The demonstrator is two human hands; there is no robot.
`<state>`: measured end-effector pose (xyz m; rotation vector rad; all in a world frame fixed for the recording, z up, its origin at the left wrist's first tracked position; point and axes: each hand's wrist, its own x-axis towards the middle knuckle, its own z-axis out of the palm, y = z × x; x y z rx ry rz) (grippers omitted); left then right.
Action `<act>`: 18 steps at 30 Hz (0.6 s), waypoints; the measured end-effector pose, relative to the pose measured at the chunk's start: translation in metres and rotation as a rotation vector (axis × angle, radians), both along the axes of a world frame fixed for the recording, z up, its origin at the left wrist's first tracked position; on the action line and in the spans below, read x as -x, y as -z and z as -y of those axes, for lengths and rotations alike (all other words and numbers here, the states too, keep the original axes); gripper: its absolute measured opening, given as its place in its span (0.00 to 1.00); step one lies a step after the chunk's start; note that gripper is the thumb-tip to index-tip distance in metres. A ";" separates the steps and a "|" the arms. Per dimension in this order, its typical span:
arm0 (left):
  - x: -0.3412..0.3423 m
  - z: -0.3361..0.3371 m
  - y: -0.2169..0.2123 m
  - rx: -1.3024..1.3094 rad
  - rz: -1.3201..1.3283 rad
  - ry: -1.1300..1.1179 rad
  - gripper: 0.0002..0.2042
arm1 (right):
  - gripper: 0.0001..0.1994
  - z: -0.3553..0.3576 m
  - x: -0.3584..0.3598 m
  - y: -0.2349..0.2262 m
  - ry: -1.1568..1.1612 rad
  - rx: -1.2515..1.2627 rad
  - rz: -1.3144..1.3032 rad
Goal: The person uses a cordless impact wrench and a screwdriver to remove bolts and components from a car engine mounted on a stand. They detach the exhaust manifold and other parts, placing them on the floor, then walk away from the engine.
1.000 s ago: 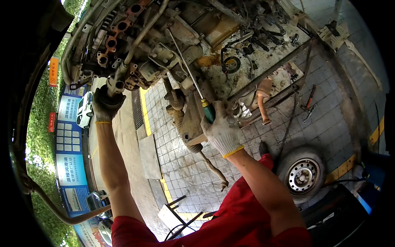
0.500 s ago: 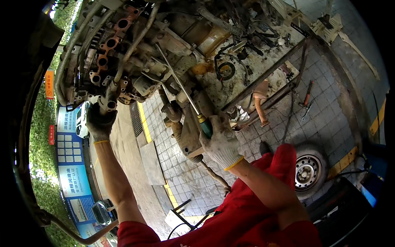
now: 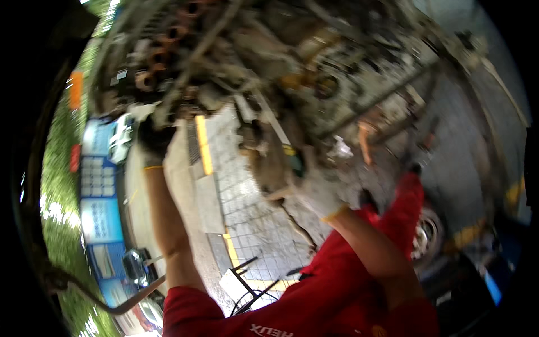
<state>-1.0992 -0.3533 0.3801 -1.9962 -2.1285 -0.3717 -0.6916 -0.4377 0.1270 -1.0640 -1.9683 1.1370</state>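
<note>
My right hand (image 3: 319, 190), in a pale work glove with a yellow cuff edge, is closed round the green handle of a long screwdriver (image 3: 273, 119). The shaft slants up and left toward the engine parts, but blur hides where its tip ends. My left hand (image 3: 154, 138), its glove blackened at the fingers, is raised to the lower end of a metal pipe (image 3: 164, 114) and seems to grip it. Above both hands lies the dirty engine (image 3: 168, 53), with a row of rusty round ports along its side.
A grimy tray-like surface (image 3: 359, 76) with loose parts spreads beyond the engine. A wheel (image 3: 428, 233) lies on the right by my red-clothed leg. Below left stands a black-framed stool (image 3: 247, 283). A bent metal bar (image 3: 120, 306) crosses the lower left.
The whole view has shifted and blurred, with the engine now higher in the picture. Both hands keep their places on the pipe and the screwdriver. My leg on the right has swung outward.
</note>
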 end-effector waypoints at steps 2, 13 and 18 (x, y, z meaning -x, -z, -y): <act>-0.036 -0.009 -0.004 0.018 -0.598 0.030 0.39 | 0.25 0.001 0.009 0.041 0.193 -0.369 0.053; 0.019 -0.006 0.009 -0.160 1.266 -0.062 0.25 | 0.18 -0.021 -0.162 0.014 0.205 -0.170 -0.134; 0.005 0.024 0.002 -0.235 1.435 -0.254 0.29 | 0.21 -0.032 -0.297 0.048 0.090 -0.586 0.440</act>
